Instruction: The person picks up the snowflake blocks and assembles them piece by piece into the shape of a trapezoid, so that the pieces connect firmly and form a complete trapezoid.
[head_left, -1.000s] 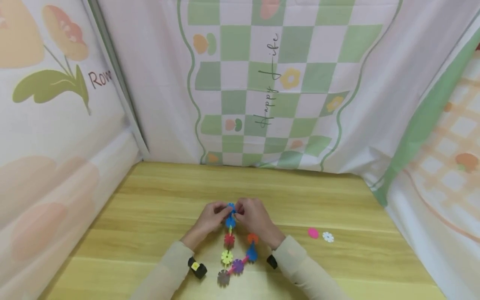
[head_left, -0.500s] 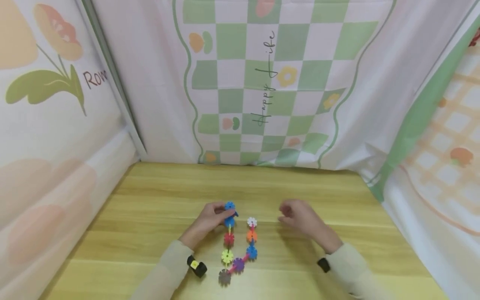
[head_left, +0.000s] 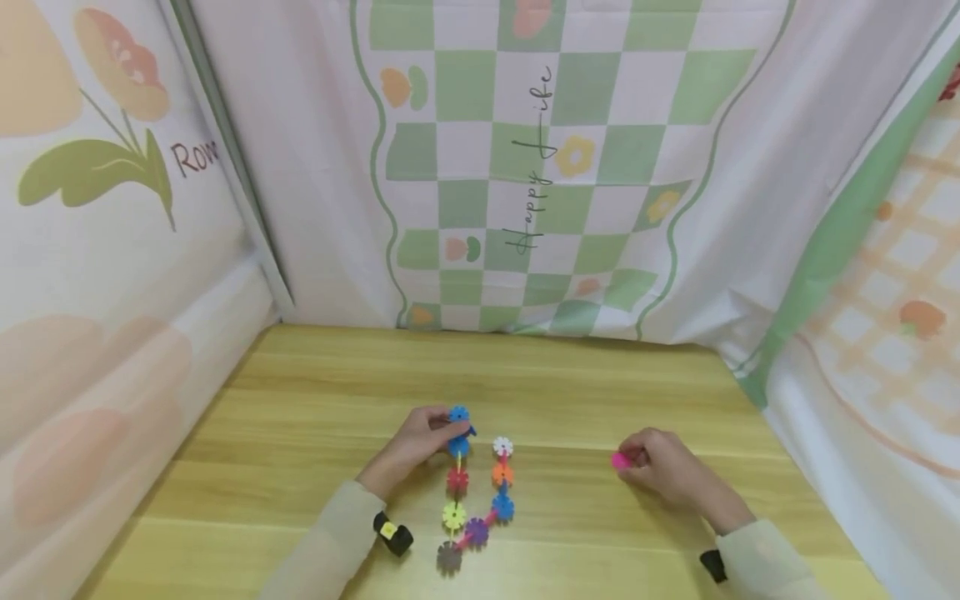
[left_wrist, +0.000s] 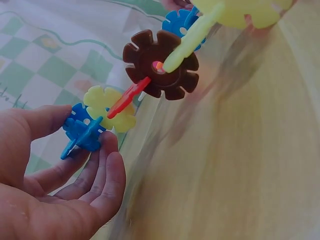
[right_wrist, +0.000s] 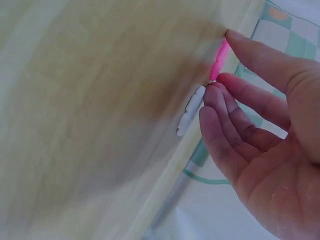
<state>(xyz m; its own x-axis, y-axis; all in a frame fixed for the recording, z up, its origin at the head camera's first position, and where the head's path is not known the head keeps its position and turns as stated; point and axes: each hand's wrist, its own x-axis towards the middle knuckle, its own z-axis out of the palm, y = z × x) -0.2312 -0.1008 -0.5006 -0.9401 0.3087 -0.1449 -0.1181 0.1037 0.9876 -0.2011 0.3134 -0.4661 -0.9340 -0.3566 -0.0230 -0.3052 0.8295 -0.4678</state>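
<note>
The left hand (head_left: 417, 442) pinches the blue disc (head_left: 459, 416) at the chain's (head_left: 456, 487) far end, while the right hand (head_left: 667, 471) pinches a pink disc (head_left: 620, 460) to its right.

I see the chain of snowflake discs (head_left: 475, 492) lying mid-table (head_left: 315, 400). My left hand (head_left: 417, 440) sits at its far left end; my right hand (head_left: 667, 471) and a loose disc (head_left: 621, 460) lie well to its right.
</note>
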